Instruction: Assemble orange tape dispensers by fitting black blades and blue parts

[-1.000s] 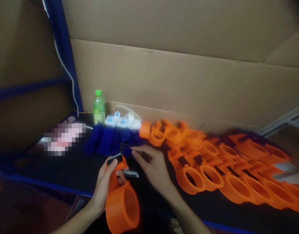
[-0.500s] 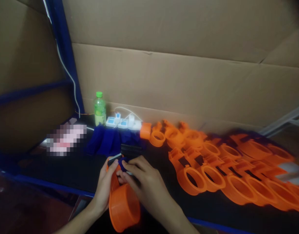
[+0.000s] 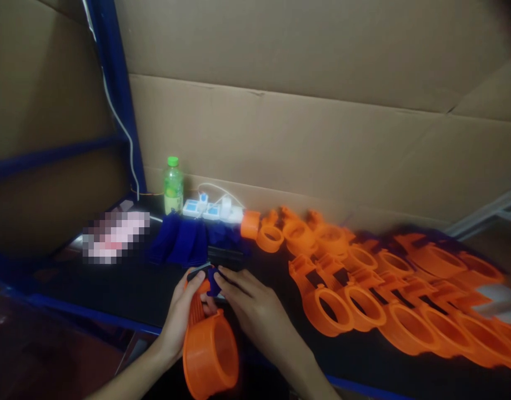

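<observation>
My left hand (image 3: 178, 314) is closed around the handle end of an orange plastic ring-shaped holder (image 3: 209, 353), whose wide ring hangs below the fingers. Against the upper end of that holder, the fingers of my right hand (image 3: 253, 303) pinch a small dark blue piece (image 3: 214, 281), which looks like fabric or a strap. A dark flat part with a pale edge (image 3: 199, 270) shows at the top, by my left thumb. Where the blue piece meets the holder is partly hidden by my fingers.
Several matching orange holders (image 3: 328, 311) lie in rows on the black table (image 3: 126, 294) to the right. Dark blue strips (image 3: 184, 241) lie ahead of my hands. Behind them stand a green-capped bottle (image 3: 173, 186) and a white power strip (image 3: 211, 210). Cardboard (image 3: 301, 133) walls the back.
My right fingers have shifted slightly, and the blue piece between them now looks more upright and spread. The holder's ring has turned and moved a little left. The view has shifted slightly.
</observation>
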A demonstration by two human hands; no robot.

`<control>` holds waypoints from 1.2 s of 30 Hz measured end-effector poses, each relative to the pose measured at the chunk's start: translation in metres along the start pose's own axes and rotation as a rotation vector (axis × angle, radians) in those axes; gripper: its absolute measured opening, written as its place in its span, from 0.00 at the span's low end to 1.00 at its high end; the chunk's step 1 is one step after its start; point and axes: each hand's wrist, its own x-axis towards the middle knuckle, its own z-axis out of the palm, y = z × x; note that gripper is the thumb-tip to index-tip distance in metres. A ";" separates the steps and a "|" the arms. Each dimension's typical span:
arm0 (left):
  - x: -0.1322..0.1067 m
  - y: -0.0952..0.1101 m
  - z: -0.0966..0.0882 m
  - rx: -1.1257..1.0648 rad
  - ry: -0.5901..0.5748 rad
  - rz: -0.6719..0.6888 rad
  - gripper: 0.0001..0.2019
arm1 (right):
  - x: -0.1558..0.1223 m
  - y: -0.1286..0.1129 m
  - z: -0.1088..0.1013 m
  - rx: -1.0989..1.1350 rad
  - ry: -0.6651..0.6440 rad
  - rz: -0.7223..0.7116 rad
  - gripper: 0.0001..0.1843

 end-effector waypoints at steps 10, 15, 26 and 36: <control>-0.004 -0.002 0.003 0.013 -0.099 0.073 0.15 | -0.008 -0.008 0.016 0.133 0.204 0.075 0.19; -0.006 -0.002 0.004 0.094 -0.079 0.112 0.16 | -0.007 -0.013 0.013 -0.095 0.172 0.044 0.19; -0.009 -0.004 0.001 0.073 -0.071 0.083 0.18 | -0.009 -0.019 0.007 -0.331 0.044 -0.085 0.21; -0.010 -0.002 -0.002 -0.057 -0.097 -0.012 0.17 | -0.017 -0.023 0.010 -0.082 0.129 -0.026 0.25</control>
